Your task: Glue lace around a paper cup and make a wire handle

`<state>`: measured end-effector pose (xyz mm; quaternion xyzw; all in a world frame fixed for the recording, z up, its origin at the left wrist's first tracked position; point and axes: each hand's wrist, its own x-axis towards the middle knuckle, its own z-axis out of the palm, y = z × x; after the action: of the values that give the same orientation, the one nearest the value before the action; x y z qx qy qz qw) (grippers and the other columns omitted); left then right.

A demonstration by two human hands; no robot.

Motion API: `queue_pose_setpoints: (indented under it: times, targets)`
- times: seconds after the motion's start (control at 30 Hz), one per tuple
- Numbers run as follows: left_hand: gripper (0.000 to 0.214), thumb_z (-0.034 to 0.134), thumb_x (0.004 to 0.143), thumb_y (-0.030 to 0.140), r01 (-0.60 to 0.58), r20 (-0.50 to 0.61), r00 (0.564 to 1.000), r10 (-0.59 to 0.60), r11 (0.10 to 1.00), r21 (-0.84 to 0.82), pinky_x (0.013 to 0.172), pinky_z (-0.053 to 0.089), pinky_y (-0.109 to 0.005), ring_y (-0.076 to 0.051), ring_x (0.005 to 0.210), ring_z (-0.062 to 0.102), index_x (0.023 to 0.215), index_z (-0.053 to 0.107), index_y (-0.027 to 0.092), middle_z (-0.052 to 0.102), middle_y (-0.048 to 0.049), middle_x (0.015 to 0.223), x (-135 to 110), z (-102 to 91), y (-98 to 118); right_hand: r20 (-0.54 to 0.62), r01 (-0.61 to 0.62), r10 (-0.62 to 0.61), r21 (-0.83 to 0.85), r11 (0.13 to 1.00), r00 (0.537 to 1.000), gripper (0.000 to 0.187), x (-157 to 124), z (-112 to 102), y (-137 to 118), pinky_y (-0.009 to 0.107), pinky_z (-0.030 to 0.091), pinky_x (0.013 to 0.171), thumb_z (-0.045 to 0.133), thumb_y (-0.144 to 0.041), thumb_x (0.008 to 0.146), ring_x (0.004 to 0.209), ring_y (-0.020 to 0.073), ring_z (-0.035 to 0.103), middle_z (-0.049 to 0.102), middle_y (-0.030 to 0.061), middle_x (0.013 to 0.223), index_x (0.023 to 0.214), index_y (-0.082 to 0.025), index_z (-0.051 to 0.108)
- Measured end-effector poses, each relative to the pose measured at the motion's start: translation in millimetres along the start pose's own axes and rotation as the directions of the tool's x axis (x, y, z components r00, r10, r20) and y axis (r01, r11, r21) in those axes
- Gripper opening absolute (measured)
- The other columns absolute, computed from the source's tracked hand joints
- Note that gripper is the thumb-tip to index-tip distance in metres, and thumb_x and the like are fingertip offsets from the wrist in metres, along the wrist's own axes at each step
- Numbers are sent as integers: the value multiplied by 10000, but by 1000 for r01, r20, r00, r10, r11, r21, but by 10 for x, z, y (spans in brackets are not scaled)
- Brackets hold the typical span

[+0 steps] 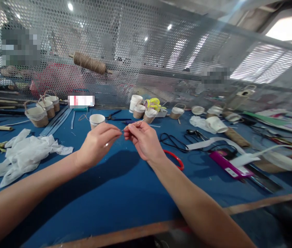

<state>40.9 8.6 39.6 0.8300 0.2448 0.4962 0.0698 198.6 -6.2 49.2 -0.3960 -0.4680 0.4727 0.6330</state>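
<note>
My left hand [98, 141] and my right hand [142, 137] are raised together above the blue table [120, 193], fingertips almost touching. Both are pinched on a thin, pale strand or needle [132, 124] that runs between them and sticks out up-right of my right fingers. It is too fine to name with certainty. A white paper cup [96, 120] stands just behind my left hand.
Crumpled white plastic [24, 153] lies at left. Twine-wrapped cup baskets [41, 110] stand at back left, more cups [146, 112] at centre. Scissors [193, 133], a red ring [175, 159], white strips, and a purple tool [225, 164] lie at right. A twine spool [90, 63] hangs on the mesh screen, with a person behind it.
</note>
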Motion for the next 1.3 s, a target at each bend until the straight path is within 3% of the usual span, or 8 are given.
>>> queue_pose_setpoints:
  times: [0.13, 0.27, 0.43, 0.53, 0.7, 0.97, 1.13, 1.3]
  targets:
    - [108, 599, 744, 233, 615, 276, 752, -598, 487, -621, 486, 397, -212, -66, 492, 461, 696, 610, 137, 580, -1, 614, 73, 34, 59, 5, 179, -179, -84, 980, 984, 153, -47, 32, -10, 248, 483, 552, 651, -282, 707, 552, 88, 575, 623, -25, 663, 690, -183, 536]
    - [125, 618, 715, 240, 697, 529, 604, -595, 73, -713, 439, 330, -183, -37, 438, 355, 663, 602, 127, 448, 50, 504, 85, 75, 10, 14, 219, -220, -174, 960, 976, 147, -45, 26, -3, 252, 494, 554, 633, -297, 728, 556, 93, 577, 619, -20, 667, 697, -184, 545]
    - [152, 634, 713, 249, 657, 281, 748, -601, 615, -436, 586, 452, -251, -99, 602, 532, 801, 595, 132, 614, -27, 717, 6, 33, -73, -86, 23, -31, -89, 996, 996, 174, 80, -66, -1, 236, 479, 527, 661, -263, 683, 518, 83, 559, 608, -23, 593, 649, -167, 520]
    - [125, 488, 814, 166, 256, 245, 931, -271, 962, 91, 659, 484, -316, -154, 693, 573, 826, 607, 130, 638, -75, 774, -15, -57, -37, -168, -36, 27, -49, 998, 985, 175, 159, -128, -30, 218, 467, 514, 653, -218, 679, 494, 70, 549, 606, -27, 567, 616, -168, 497]
    - [300, 310, 887, 100, -459, 347, 876, 334, 799, 389, 746, 500, -329, -180, 850, 566, 888, 608, 133, 642, -111, 936, 42, -146, 24, -146, -92, 86, -37, 995, 986, 152, 145, -112, -45, 211, 456, 489, 642, -190, 677, 485, 71, 546, 603, -19, 544, 602, -162, 513]
    - [292, 322, 897, 106, -545, 293, 834, 468, 783, 300, 683, 493, -293, -152, 729, 554, 894, 614, 125, 661, -102, 842, 16, -110, -127, -24, -107, 106, -43, 993, 994, 184, 31, -22, 20, 226, 465, 501, 676, -252, 655, 515, 82, 559, 609, -20, 579, 620, -164, 518]
    - [118, 532, 815, 188, 17, 22, 1000, -16, 998, -53, 651, 468, -279, -137, 690, 556, 790, 645, 165, 660, -51, 762, -20, 0, -78, -13, 29, -30, -45, 999, 999, 164, 10, 0, 51, 232, 475, 516, 649, -255, 690, 527, 84, 569, 614, -27, 605, 651, -172, 514]
    - [135, 616, 730, 269, 685, 363, 635, -682, 280, -673, 484, 378, -199, -45, 470, 414, 696, 607, 139, 598, -6, 652, 15, 151, -49, -41, 223, -231, -143, 964, 972, 122, -17, 33, 78, 242, 497, 544, 610, -252, 742, 567, 89, 583, 621, -24, 665, 696, -180, 522]
